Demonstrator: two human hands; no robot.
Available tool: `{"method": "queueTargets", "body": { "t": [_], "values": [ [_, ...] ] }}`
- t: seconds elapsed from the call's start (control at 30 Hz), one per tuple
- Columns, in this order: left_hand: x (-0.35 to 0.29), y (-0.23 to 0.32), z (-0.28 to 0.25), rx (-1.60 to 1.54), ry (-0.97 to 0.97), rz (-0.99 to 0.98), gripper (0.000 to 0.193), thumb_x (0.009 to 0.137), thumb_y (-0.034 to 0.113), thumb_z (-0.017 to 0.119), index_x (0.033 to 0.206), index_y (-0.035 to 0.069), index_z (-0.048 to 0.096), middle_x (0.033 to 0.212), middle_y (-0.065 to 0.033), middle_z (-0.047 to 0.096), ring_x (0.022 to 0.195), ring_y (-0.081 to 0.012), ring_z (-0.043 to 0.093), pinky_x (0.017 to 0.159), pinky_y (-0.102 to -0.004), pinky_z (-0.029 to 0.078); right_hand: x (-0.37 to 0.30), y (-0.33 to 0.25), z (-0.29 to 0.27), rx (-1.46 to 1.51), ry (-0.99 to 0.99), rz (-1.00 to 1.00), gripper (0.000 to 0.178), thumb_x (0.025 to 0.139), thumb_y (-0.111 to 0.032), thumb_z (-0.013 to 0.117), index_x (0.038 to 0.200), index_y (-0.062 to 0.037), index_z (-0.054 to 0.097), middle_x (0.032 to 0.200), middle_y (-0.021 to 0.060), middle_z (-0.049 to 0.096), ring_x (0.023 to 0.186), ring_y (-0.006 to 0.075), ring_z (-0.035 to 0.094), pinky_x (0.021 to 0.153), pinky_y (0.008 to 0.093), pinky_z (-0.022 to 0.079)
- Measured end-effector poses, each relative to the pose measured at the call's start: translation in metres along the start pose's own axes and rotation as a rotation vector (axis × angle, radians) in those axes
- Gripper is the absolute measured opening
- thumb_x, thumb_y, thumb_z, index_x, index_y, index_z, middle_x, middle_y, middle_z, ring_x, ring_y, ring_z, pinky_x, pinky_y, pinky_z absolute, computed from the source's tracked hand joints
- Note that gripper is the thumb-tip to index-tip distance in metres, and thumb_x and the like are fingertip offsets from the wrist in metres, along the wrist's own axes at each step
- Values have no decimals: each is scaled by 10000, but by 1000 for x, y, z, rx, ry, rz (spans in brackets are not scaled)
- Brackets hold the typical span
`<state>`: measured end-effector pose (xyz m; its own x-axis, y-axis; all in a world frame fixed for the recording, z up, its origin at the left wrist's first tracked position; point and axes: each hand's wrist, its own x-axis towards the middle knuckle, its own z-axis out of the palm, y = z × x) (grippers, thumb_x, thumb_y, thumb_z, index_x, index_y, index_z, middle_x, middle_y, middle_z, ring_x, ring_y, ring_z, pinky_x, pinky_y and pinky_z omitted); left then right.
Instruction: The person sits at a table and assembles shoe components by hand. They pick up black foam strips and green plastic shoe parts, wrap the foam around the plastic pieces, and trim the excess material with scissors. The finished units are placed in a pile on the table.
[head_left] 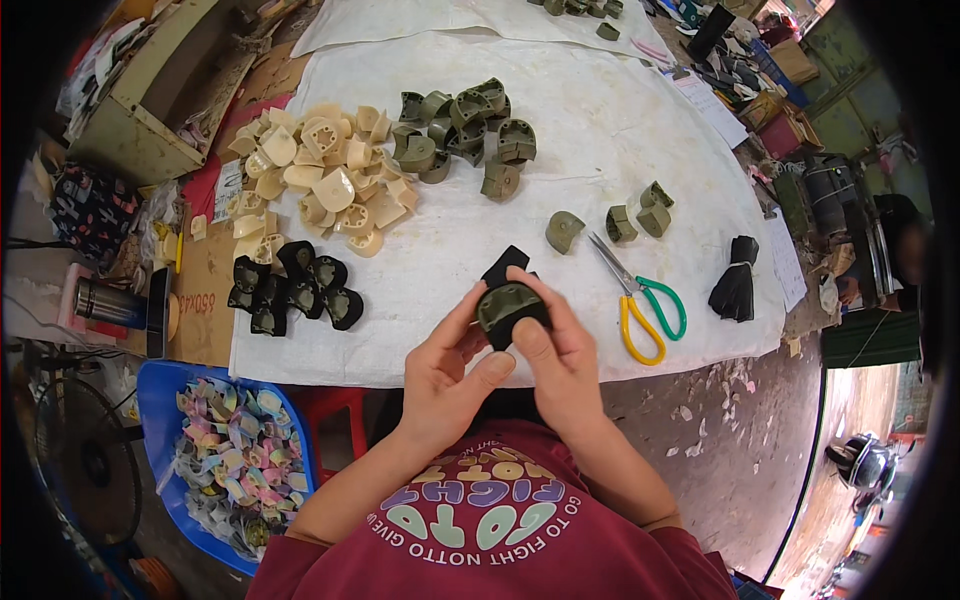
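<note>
Between my two hands, close to the table's near edge, is an olive-green plastic shoe heel (508, 303) with black cloth (506, 265) around it. My left hand (450, 375) is closed on its left side, the thumb low near the cloth. On the other side my right hand (562, 365) grips it, thumb pressed to the lower front and fingers curled over the top. My palms hide part of it. Scissors (626, 284) with one yellow and one green handle lie to the right. Bare olive heels (565, 232) sit just beyond. Several black-covered heels (270, 290) stand at the left.
A pile of beige heels (335, 190) and more olive heels (470, 115) lie on the white table cover (600, 130). At the right is a tied bundle of black strips (735, 285). A blue bin (160, 410) of colourful pieces stands below left, beside a red stool (345, 425).
</note>
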<state>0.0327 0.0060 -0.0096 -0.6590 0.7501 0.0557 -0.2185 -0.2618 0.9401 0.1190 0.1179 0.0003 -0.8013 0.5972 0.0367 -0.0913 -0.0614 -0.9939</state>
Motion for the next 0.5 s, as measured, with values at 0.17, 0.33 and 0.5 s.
{"method": "queueTargets", "body": {
  "t": [0.17, 0.33, 0.5],
  "values": [
    [6, 7, -2, 509, -26, 309, 586, 803, -66, 617, 1362, -18, 451, 1213, -116, 577, 1075, -202, 574, 913, -295, 449, -3, 3, 17, 140, -1, 30, 413, 1016, -314, 418, 1279, -7, 496, 1297, 106, 536, 1134, 158, 498, 1005, 300, 366],
    [6, 3, -1, 362, -129, 182, 610, 800, -46, 642, 1378, 7, 450, 1269, -116, 529, 1156, -194, 515, 976, -306, 402, 9, 13, 23, 315, 106, 149, 451, 1031, -369, 354, 1113, 12, 579, 1185, 114, 596, 1029, 140, 540, 916, 287, 427],
    [7, 4, -7, -230, -237, -182, 649, 832, 46, 680, 1415, 15, 397, 1303, -95, 490, 1201, -180, 472, 1036, -318, 346, 12, 3, 17, 259, 133, 184, 602, 1007, -508, 324, 1101, 15, 606, 1071, 64, 610, 926, 106, 559, 821, 261, 460]
  ]
}}
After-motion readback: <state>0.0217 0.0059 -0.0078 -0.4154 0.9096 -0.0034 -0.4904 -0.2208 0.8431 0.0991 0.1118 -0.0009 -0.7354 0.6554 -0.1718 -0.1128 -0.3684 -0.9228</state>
